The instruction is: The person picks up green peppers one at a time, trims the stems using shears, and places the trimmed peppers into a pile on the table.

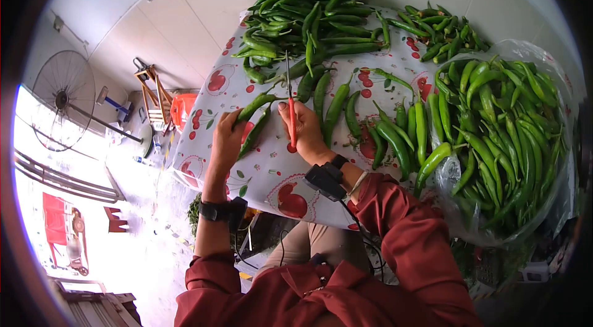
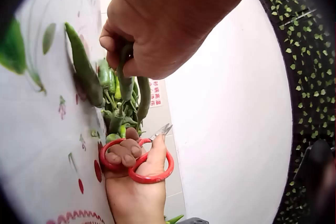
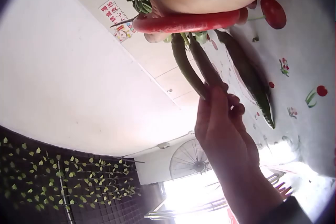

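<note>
My left hand [image 1: 227, 140] pinches two green chili peppers [image 3: 205, 64] by their lower ends, stem ends toward the scissors. With my right hand [image 1: 307, 130] I hold red-handled scissors [image 1: 293, 135], their blades pointing away from me over the table. In the left wrist view, fingers and thumb pass through the red handle loops [image 2: 170, 170], and the blade tips stand slightly apart. Another green pepper [image 1: 254, 135] lies on the cloth beside my left hand. Just beyond the scissors, more peppers [image 1: 336, 106] lie side by side.
The table has a white cloth [image 1: 265, 169] with red fruit prints. A large pepper pile [image 1: 309, 18] covers its far side, with a smaller pile [image 1: 441, 30] at back right. At right sits a clear plastic bag [image 1: 454, 176] full of peppers. A fan [image 1: 62, 100] stands off to the left.
</note>
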`<action>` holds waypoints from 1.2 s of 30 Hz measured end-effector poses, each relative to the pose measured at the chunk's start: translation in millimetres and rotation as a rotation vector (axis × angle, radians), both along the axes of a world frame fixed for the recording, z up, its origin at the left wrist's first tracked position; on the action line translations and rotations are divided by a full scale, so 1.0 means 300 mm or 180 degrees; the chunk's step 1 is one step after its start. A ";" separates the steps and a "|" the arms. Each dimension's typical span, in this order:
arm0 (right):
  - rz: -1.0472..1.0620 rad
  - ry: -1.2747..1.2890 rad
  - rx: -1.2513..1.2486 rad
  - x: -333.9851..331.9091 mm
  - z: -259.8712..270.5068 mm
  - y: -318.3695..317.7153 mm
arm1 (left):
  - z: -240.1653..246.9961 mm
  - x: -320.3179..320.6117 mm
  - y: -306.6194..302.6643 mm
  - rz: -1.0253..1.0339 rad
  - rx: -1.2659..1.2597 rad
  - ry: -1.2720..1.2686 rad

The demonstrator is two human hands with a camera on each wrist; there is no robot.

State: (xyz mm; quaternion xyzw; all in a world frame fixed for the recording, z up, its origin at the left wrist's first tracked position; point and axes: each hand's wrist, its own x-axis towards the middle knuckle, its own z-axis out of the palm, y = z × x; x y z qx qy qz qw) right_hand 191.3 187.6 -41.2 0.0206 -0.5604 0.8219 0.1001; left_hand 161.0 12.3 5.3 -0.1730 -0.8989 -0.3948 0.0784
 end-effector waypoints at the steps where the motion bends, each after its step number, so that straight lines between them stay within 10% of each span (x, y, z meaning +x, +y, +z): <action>1: 0.0032 -0.0001 0.0009 0.001 0.003 -0.002 | 0.002 0.029 -0.012 0.0094 0.0099 -0.0158; 19: 0.0183 -0.0130 0.0015 -0.010 -0.004 0.001 | -0.046 0.137 -0.061 0.0692 -0.0981 0.0916; 36: 0.0864 0.0063 0.0967 0.029 0.037 -0.023 | 0.022 0.179 -0.034 0.1124 0.1504 0.0210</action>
